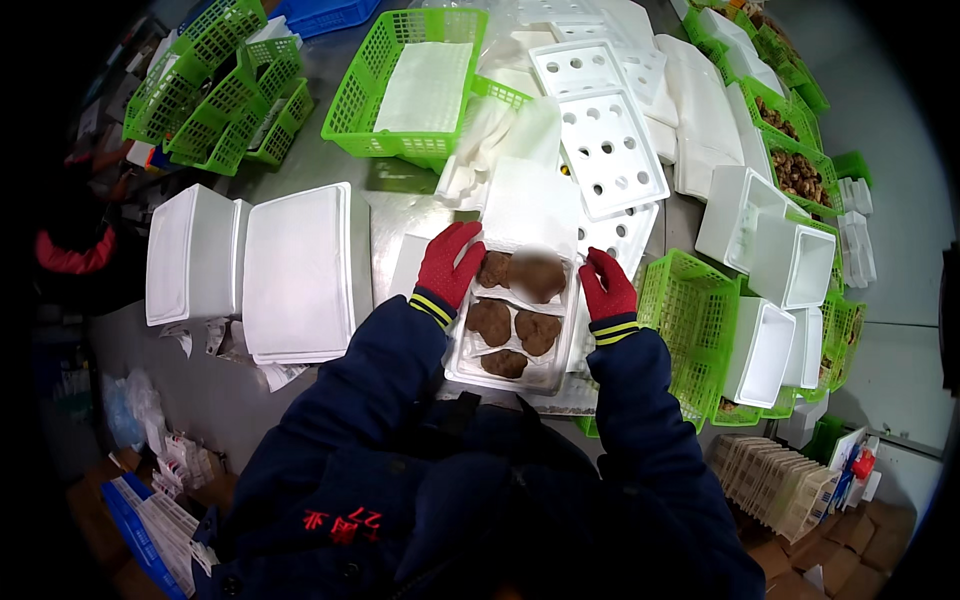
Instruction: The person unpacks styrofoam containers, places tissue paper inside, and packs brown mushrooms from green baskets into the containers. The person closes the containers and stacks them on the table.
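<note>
A white foam box (451, 365) lies before me, lined with white paper. Several brown, knobbly lumps of produce (489, 322) rest in it; one at the upper right looks blurred. Across the box's far end lies a white paper sheet (531, 199). My left hand (451, 264), in a red glove, is at the box's left side, thumb and fingers apart, fingertips against the sheet's edge. Opposite it, my right hand (607, 285), also gloved in red, has its fingers bent near the box's right rim; whether they pinch anything is hidden.
Perforated white foam trays (616, 154) overlap beyond my right hand. A green plastic basket (684, 330) and white foam boxes (765, 349) crowd the right. Lidded foam boxes (296, 270) stand left, and another green basket (352, 124) holds paper. Someone's red sleeve (79, 255) shows far left.
</note>
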{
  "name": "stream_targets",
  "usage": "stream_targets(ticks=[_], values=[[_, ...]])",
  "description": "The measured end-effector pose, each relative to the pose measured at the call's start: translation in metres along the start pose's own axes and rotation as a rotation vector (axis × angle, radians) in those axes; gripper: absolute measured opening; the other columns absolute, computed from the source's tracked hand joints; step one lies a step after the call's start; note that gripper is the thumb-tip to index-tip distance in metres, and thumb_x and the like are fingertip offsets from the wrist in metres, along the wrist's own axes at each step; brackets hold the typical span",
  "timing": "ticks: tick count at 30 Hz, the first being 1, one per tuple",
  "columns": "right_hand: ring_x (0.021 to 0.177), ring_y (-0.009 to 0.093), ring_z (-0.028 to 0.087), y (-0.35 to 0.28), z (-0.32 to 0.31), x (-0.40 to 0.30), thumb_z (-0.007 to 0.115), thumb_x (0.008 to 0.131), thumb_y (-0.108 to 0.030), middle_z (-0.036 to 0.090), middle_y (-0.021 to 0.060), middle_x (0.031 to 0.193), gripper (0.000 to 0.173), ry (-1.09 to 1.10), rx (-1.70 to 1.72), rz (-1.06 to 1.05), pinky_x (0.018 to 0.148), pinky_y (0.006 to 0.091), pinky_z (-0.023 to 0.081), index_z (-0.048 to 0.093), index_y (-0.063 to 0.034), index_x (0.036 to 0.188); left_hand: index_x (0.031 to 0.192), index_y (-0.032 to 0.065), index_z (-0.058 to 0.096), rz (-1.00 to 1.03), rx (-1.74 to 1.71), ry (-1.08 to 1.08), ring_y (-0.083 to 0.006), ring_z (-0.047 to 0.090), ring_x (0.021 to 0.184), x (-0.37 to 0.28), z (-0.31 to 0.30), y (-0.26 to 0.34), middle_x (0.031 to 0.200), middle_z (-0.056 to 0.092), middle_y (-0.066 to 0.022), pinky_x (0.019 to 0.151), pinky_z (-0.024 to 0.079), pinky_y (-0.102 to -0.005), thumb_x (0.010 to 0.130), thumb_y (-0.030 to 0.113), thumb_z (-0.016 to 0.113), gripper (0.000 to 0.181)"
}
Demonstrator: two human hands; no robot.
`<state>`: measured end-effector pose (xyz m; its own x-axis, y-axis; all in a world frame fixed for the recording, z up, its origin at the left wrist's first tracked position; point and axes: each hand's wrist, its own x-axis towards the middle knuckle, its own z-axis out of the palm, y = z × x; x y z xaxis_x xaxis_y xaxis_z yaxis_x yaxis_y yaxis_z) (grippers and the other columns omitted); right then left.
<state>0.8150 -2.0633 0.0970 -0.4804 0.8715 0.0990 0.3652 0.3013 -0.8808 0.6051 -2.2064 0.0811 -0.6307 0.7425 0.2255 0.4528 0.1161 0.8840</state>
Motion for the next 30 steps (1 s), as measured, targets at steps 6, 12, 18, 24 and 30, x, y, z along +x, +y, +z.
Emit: stream_targets(ticks=[6,12,18,24,30], values=[[0.089,0.031,0.056,-0.039,0.017,-0.014,0.069,0.068,-0.019,0.061,0.0121,0.1,0.04,-0.17,-0.375,-0.435,0.078,0.0399,0.045,0.059,-0.0059,0.105,0.096,0.0076,0.063,0.415,0.234,-0.008,-0.0303,0.056,0.09,0.005,-0.003,0.017,0.098,0.061,-0.0102,0.076,0.046,-0.0396,0.07,0.019,0.071,0.029],[0.086,0.032,0.055,-0.031,0.028,0.0,0.066,0.064,-0.016,0.059,0.0095,0.097,0.034,-0.345,-0.433,-0.35,0.072,0.0397,0.048,0.062,-0.0104,0.097,0.097,0.0143,0.061,0.459,0.511,-0.17,-0.0278,0.054,0.096,-0.001,0.011,0.017,0.104,0.058,-0.005,0.074,0.046,-0.0404,0.061,0.03,0.072,0.041],[0.09,0.013,0.06,-0.01,0.006,-0.01,0.071,0.073,-0.009,0.063,0.0092,0.102,0.034,-0.286,0.509,0.198,0.078,0.0261,0.049,0.061,-0.0009,0.105,0.101,0.0097,0.059,0.461,0.343,-0.167,-0.0324,0.052,0.099,-0.003,0.005,0.004,0.106,0.056,-0.0105,0.085,0.043,-0.0426,0.062,0.026,0.073,0.045],[0.078,0.025,0.061,-0.033,-0.004,-0.008,0.064,0.073,-0.005,0.062,0.0126,0.101,0.025,-0.107,-0.119,-0.042,0.07,0.0313,0.05,0.062,-0.006,0.099,0.105,0.0094,0.058,0.431,0.29,-0.181,-0.0329,0.048,0.106,-0.009,0.006,-0.005,0.111,0.054,-0.0117,0.091,0.038,-0.0424,0.064,0.024,0.072,0.045],[0.091,0.032,0.054,-0.051,0.029,-0.017,0.07,0.067,-0.038,0.056,0.0114,0.108,0.061,-0.242,-0.663,-0.196,0.073,0.043,0.046,0.051,-0.0095,0.117,0.104,0.0092,0.058,0.456,0.282,-0.168,-0.0331,0.049,0.104,-0.006,0.007,-0.003,0.11,0.054,-0.0117,0.089,0.039,-0.0423,0.063,0.024,0.072,0.045]])
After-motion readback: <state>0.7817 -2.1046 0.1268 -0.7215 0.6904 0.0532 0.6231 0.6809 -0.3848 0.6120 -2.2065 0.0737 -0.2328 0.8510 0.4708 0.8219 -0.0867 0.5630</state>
